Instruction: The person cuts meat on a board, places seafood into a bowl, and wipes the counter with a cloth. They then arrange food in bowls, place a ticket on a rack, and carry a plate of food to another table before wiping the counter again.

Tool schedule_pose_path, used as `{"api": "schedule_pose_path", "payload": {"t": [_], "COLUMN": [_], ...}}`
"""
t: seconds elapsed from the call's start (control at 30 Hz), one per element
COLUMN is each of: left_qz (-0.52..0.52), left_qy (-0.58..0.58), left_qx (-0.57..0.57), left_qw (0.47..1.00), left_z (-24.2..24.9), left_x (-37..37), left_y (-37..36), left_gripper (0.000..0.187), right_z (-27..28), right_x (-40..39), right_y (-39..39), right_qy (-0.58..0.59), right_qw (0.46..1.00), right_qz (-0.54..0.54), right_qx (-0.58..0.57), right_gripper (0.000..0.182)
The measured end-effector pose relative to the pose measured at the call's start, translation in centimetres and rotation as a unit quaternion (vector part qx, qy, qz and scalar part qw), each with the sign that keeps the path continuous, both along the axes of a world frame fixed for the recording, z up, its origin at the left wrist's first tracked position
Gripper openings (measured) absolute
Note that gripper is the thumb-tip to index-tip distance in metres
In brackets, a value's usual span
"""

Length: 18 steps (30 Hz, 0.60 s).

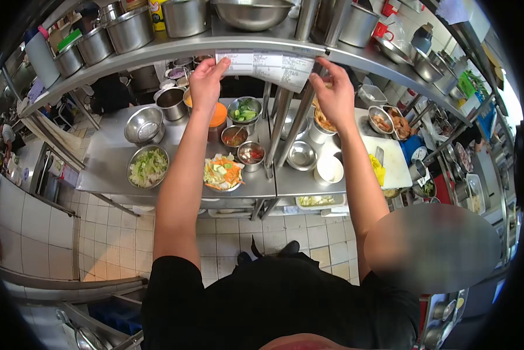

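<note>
Several printed order slips point(266, 66) hang side by side from the front edge of the steel shelf point(192, 45). My left hand point(206, 86) is closed at their left end, its thumb lying over the paper. At the right end, my right hand point(335, 96) is raised with thumb and index finger apart, the fingertips by the slips' edge and the shelf rim. Whether those fingertips press on the paper is hard to tell. Below my forearms stand a bowl of shredded vegetables point(223, 172), a bowl of chopped lettuce point(148, 167) and a bowl of green vegetables point(244, 109).
Steel pots point(131, 32) and a wide bowl point(253, 13) stand on the shelf. Posts point(294, 122) rise from the counter point(107, 178). A white cutting board point(393, 157) lies to the right. Close on my right is a blurred patch point(434, 248).
</note>
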<state>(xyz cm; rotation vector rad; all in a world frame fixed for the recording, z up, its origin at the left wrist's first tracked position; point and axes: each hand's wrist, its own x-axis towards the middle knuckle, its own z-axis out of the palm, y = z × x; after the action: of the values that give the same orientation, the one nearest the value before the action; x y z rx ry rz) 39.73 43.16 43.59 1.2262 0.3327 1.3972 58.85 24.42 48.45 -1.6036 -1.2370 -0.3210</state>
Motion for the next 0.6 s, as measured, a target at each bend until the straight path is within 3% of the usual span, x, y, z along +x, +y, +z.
{"api": "schedule_pose_path", "payload": {"t": [0.33, 0.47, 0.53, 0.6], "left_qz": [0.020, 0.016, 0.026, 0.116], "left_qy": [0.013, -0.011, -0.023, -0.062], "left_qx": [0.020, 0.046, 0.071, 0.065], "left_qw": [1.000, 0.999, 0.997, 0.989], "left_z": [-0.2, 0.0, -0.1, -1.0], "left_x": [-0.8, -1.2, -1.7, -2.6], "left_y": [0.9, 1.2, 1.0, 0.2], "left_gripper": [0.017, 0.021, 0.025, 0.025], "right_z": [0.0, 2.0, 1.5, 0.7], "right_x": [0.6, -0.6, -0.1, -0.3], "right_y": [0.3, -0.3, -0.5, -1.6], "right_qy": [0.008, 0.021, 0.006, -0.014], "right_qw": [1.000, 0.995, 0.998, 0.999], "right_qz": [0.003, -0.045, -0.030, -0.025], "right_qx": [0.004, -0.089, -0.062, -0.030], "right_gripper": [0.034, 0.036, 0.038, 0.041]}}
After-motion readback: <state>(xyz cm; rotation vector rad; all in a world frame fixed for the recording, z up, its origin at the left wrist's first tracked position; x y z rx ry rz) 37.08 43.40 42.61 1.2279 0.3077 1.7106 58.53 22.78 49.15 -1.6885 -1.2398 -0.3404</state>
